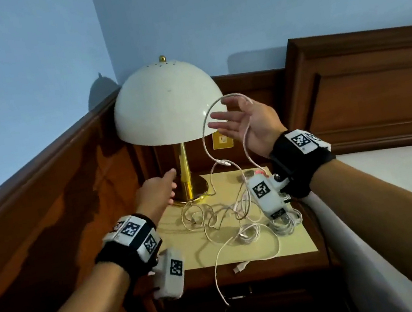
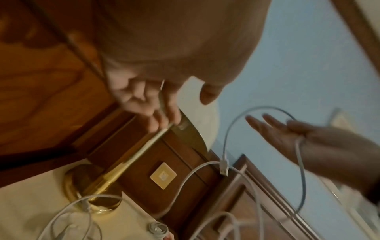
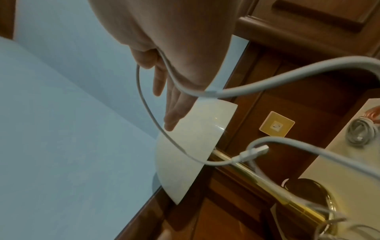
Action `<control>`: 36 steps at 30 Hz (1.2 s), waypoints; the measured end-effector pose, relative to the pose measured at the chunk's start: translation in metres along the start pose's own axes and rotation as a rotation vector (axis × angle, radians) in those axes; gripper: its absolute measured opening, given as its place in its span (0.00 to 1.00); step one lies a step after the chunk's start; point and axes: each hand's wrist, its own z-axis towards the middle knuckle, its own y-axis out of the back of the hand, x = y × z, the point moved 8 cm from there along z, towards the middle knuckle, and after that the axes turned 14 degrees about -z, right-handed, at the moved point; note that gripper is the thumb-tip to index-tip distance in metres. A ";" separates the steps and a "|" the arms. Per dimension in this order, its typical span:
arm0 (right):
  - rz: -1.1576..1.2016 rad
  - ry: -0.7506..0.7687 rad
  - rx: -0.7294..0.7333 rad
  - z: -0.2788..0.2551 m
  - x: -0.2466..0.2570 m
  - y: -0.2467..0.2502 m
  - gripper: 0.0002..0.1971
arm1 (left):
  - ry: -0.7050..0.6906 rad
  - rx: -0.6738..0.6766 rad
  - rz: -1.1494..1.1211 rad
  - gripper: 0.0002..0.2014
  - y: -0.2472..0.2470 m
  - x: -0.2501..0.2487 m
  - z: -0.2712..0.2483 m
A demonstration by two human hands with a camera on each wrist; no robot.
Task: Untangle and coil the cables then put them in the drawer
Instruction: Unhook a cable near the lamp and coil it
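Observation:
Several white cables (image 1: 223,216) lie tangled on the nightstand's yellow top (image 1: 292,245). My right hand (image 1: 246,126) is raised above it, fingers straight, with one white cable (image 1: 204,128) draped over the web of the thumb; its USB plug (image 1: 224,163) dangles free. The right wrist view shows that cable (image 3: 148,105) and plug (image 3: 255,151) hanging from the hand (image 3: 179,81). Beside the lamp's gold stem (image 1: 185,170), my left hand (image 1: 158,189) has loosely curled fingers (image 2: 156,104) and holds nothing. A coiled cable (image 1: 285,224) lies at the right edge. The drawer front (image 1: 277,285) is dark.
A lamp with a white dome shade (image 1: 168,107) stands at the back left of the nightstand. A yellow wall socket (image 1: 222,139) sits behind it. Wood panelling (image 1: 44,211) runs along the left; a bed (image 1: 396,177) and headboard (image 1: 366,89) flank the right. One cable (image 1: 216,277) hangs over the front edge.

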 end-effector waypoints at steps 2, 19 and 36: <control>0.023 -0.028 -0.001 -0.007 0.001 0.000 0.22 | -0.275 0.048 0.019 0.18 -0.024 -0.024 -0.010; 0.142 -0.002 -0.161 -0.039 0.034 0.043 0.29 | -0.394 0.615 0.784 0.19 -0.182 0.043 -0.042; 0.383 -0.241 -0.653 -0.103 -0.046 0.200 0.29 | -0.082 0.153 0.938 0.30 -0.050 0.049 0.033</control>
